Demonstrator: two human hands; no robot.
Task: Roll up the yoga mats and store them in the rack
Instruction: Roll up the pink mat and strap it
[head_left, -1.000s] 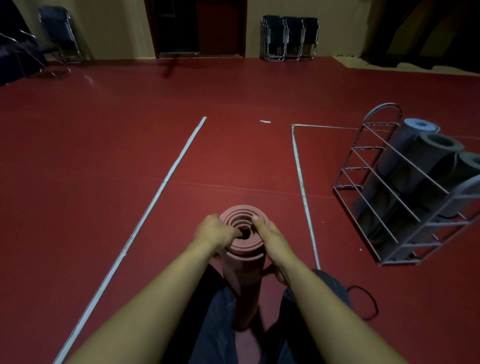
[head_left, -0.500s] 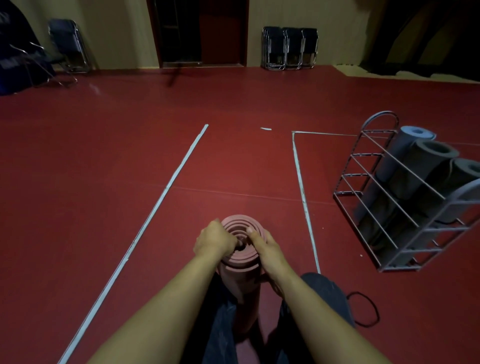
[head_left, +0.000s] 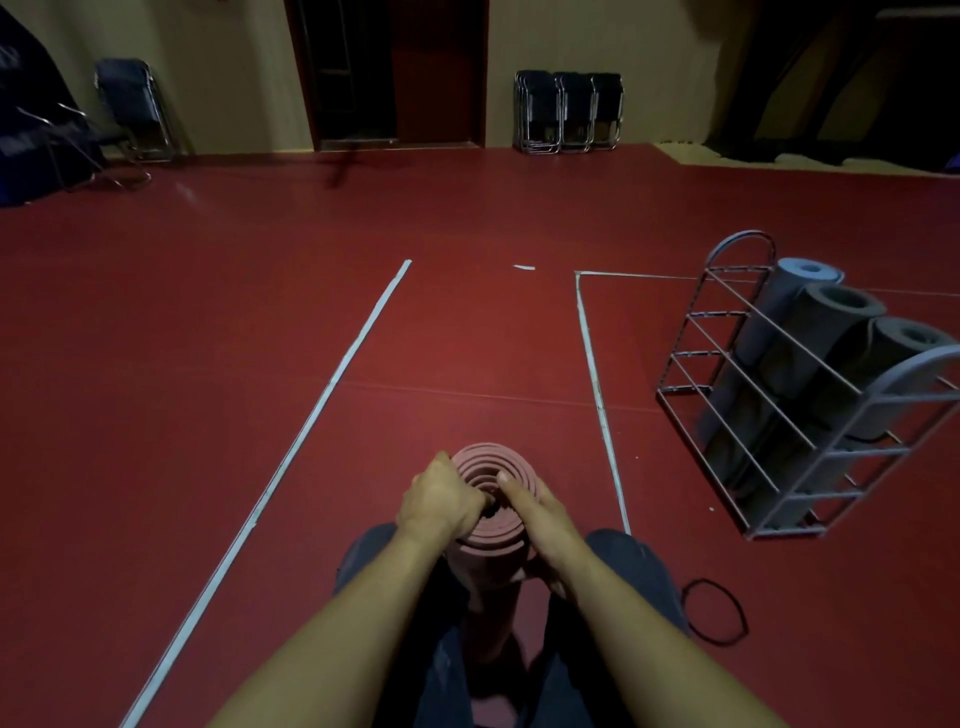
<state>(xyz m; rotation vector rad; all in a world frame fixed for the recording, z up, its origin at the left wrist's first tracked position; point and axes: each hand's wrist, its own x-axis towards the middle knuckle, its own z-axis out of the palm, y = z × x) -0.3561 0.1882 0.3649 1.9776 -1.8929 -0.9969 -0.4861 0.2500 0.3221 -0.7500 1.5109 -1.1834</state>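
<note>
A rolled pink yoga mat (head_left: 491, 540) stands upright on the red floor between my knees, its spiral end facing up. My left hand (head_left: 439, 501) grips the top edge of the roll from the left, fingers curled into the coil's centre. My right hand (head_left: 540, 512) wraps the roll's right side with its thumb pressed on the top layers. To the right stands a grey wire rack (head_left: 779, 452) holding three rolled grey and blue mats (head_left: 810, 338), well apart from my hands.
A black elastic loop (head_left: 714, 610) lies on the floor by my right knee. White tape lines (head_left: 332, 379) cross the red floor. Folded chairs (head_left: 569, 111) lean at the far wall beside a dark doorway; more chairs (head_left: 132, 104) stand far left.
The view has tilted up a little, so the mat and hands sit lower in frame. Both hands stay on the top of the roll, the fingers shifting slightly at the coil's centre.
</note>
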